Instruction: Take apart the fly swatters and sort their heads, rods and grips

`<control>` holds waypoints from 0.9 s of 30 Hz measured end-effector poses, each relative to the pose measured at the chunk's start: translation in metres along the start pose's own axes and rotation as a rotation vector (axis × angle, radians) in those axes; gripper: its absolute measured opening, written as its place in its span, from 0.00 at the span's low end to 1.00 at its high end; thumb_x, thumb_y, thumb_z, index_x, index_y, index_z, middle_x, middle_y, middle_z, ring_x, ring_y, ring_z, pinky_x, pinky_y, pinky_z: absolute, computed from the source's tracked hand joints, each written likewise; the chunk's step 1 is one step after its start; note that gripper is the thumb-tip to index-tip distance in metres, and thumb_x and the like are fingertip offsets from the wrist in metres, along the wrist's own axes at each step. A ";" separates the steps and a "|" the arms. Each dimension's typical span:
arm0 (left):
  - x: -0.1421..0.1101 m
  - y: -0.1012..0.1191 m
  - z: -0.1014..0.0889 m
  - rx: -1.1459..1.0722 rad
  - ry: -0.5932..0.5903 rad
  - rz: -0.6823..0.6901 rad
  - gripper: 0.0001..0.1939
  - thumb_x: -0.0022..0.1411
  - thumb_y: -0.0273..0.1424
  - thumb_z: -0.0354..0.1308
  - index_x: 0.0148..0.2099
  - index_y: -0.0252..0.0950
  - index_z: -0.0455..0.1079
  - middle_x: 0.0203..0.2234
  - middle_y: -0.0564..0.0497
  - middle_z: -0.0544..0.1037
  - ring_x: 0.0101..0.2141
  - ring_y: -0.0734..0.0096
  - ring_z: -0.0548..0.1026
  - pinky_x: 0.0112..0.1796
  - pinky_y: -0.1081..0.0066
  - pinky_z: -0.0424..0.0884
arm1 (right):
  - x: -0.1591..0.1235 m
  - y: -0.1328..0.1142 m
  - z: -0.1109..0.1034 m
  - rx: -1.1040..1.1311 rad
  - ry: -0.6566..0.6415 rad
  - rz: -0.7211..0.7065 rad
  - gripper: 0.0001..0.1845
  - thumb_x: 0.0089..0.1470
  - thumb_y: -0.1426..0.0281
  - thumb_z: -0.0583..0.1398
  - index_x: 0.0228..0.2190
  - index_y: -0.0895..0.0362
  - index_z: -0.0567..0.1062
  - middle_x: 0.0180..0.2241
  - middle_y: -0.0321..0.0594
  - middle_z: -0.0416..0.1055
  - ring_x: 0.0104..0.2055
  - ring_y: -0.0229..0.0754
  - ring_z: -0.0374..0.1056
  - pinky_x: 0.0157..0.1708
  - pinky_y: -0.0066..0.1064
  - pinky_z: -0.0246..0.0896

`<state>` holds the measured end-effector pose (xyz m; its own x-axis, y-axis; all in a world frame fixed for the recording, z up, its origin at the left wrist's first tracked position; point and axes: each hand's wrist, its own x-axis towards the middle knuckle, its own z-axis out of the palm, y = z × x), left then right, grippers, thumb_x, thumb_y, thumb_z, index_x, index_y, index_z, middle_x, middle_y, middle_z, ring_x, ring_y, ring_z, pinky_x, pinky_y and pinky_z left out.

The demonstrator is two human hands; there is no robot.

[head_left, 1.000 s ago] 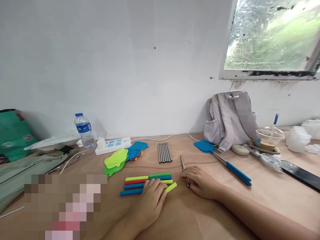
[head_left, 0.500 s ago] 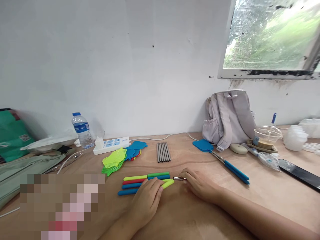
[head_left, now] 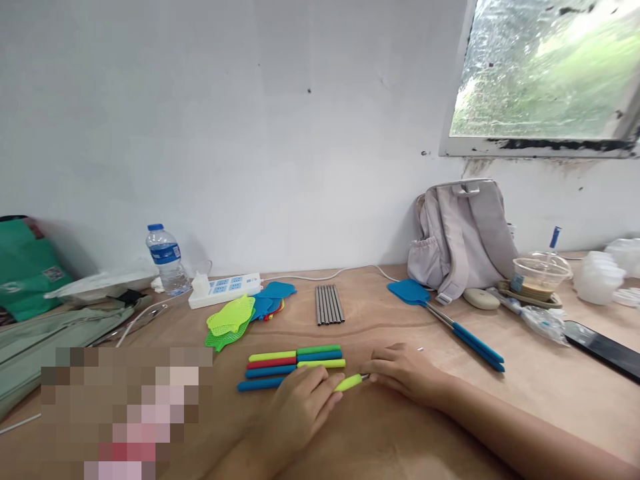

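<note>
My left hand point(head_left: 306, 407) is closed around a yellow-green handle point(head_left: 349, 383), whose end points right. My right hand point(head_left: 403, 373) is closed on a thin metal tube point(head_left: 365, 377); one end of the tube meets the handle's end, and most of it is hidden by my fingers. Just beyond my left hand lie several coloured handles: a red one point(head_left: 271, 363), a green one point(head_left: 319, 349) and blue ones point(head_left: 263, 385) among them. Farther back, several metal tubes point(head_left: 330, 305) lie side by side.
Yellow and green fly swatter heads point(head_left: 231, 317) lie by a white power strip point(head_left: 227, 291). On the right are blue fly swatters point(head_left: 465, 330), a backpack point(head_left: 465, 240), a cup point(head_left: 537, 277) and a phone point(head_left: 605, 350). A water bottle point(head_left: 167, 260) stands at the left.
My right hand has turned the metal tube from lying lengthwise to pointing left, and its end has come to the yellow-green handle. My left hand has kept hold of the handle.
</note>
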<state>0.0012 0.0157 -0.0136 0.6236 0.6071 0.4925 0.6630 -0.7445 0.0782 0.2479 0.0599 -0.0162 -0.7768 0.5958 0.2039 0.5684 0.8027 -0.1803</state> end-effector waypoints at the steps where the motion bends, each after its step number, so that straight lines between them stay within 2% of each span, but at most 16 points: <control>1: 0.000 0.001 0.000 -0.006 -0.004 0.006 0.15 0.65 0.31 0.45 0.51 0.38 0.65 0.31 0.51 0.74 0.32 0.71 0.72 0.34 0.72 0.70 | 0.000 -0.004 0.000 0.015 -0.005 0.027 0.16 0.61 0.63 0.46 0.44 0.52 0.68 0.35 0.40 0.71 0.35 0.42 0.67 0.34 0.31 0.57; 4: 0.000 0.008 0.002 -0.020 -0.018 0.013 0.14 0.64 0.31 0.46 0.50 0.39 0.66 0.31 0.51 0.73 0.30 0.70 0.72 0.32 0.72 0.70 | 0.000 -0.021 0.006 0.065 0.028 0.119 0.21 0.51 0.56 0.57 0.40 0.57 0.65 0.35 0.43 0.70 0.34 0.45 0.66 0.31 0.32 0.57; 6: 0.000 0.014 0.003 -0.035 -0.042 0.008 0.13 0.64 0.30 0.46 0.48 0.39 0.66 0.31 0.51 0.73 0.30 0.70 0.72 0.31 0.72 0.70 | 0.000 -0.032 0.013 0.092 0.086 0.132 0.24 0.43 0.58 0.61 0.39 0.58 0.63 0.36 0.44 0.68 0.34 0.45 0.65 0.31 0.32 0.56; 10: 0.002 0.026 0.002 -0.159 -0.072 -0.042 0.11 0.65 0.29 0.45 0.45 0.39 0.66 0.32 0.51 0.72 0.30 0.73 0.73 0.30 0.75 0.70 | 0.004 -0.046 0.027 0.190 0.190 0.211 0.16 0.42 0.69 0.58 0.35 0.54 0.58 0.31 0.38 0.66 0.29 0.40 0.62 0.27 0.28 0.53; 13: 0.003 0.032 0.003 -0.268 -0.065 -0.079 0.11 0.65 0.29 0.43 0.44 0.39 0.66 0.33 0.51 0.72 0.32 0.74 0.73 0.33 0.77 0.70 | 0.007 -0.049 0.030 0.256 0.202 0.278 0.16 0.38 0.72 0.56 0.31 0.53 0.56 0.28 0.33 0.64 0.26 0.38 0.59 0.24 0.27 0.48; 15: 0.003 0.034 0.005 -0.248 -0.059 -0.065 0.11 0.66 0.30 0.42 0.42 0.39 0.66 0.33 0.51 0.73 0.32 0.73 0.73 0.33 0.76 0.69 | 0.007 -0.051 0.029 0.272 0.181 0.297 0.17 0.36 0.74 0.55 0.30 0.53 0.55 0.28 0.33 0.64 0.25 0.37 0.58 0.24 0.26 0.47; 18: 0.002 0.036 0.010 -0.113 -0.016 0.007 0.14 0.67 0.32 0.38 0.39 0.38 0.66 0.31 0.51 0.73 0.28 0.72 0.73 0.29 0.75 0.68 | 0.006 -0.053 0.026 0.296 0.138 0.328 0.18 0.33 0.77 0.53 0.30 0.52 0.55 0.27 0.32 0.64 0.25 0.37 0.58 0.23 0.25 0.46; 21: 0.003 0.038 0.012 -0.018 0.019 0.075 0.17 0.67 0.32 0.36 0.36 0.37 0.65 0.28 0.51 0.73 0.25 0.73 0.71 0.26 0.74 0.67 | 0.006 -0.056 0.024 0.322 0.131 0.323 0.18 0.33 0.78 0.52 0.30 0.52 0.55 0.27 0.32 0.64 0.25 0.37 0.59 0.24 0.25 0.47; 23: 0.006 0.039 0.009 0.001 0.016 0.107 0.16 0.67 0.31 0.36 0.36 0.37 0.64 0.27 0.51 0.73 0.26 0.73 0.70 0.28 0.74 0.67 | 0.006 -0.058 0.024 0.321 0.147 0.295 0.17 0.33 0.78 0.52 0.29 0.52 0.55 0.27 0.33 0.65 0.26 0.38 0.60 0.25 0.26 0.48; 27: 0.008 0.035 -0.007 0.022 0.030 0.106 0.12 0.65 0.36 0.42 0.42 0.36 0.63 0.33 0.49 0.74 0.33 0.66 0.70 0.36 0.66 0.66 | 0.006 -0.057 0.024 0.291 0.147 0.187 0.12 0.39 0.75 0.53 0.30 0.53 0.59 0.32 0.37 0.67 0.33 0.42 0.64 0.30 0.28 0.53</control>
<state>0.0264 -0.0071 -0.0012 0.6784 0.5161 0.5229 0.6031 -0.7976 0.0048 0.2045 0.0165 -0.0276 -0.6081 0.7452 0.2736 0.5795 0.6522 -0.4886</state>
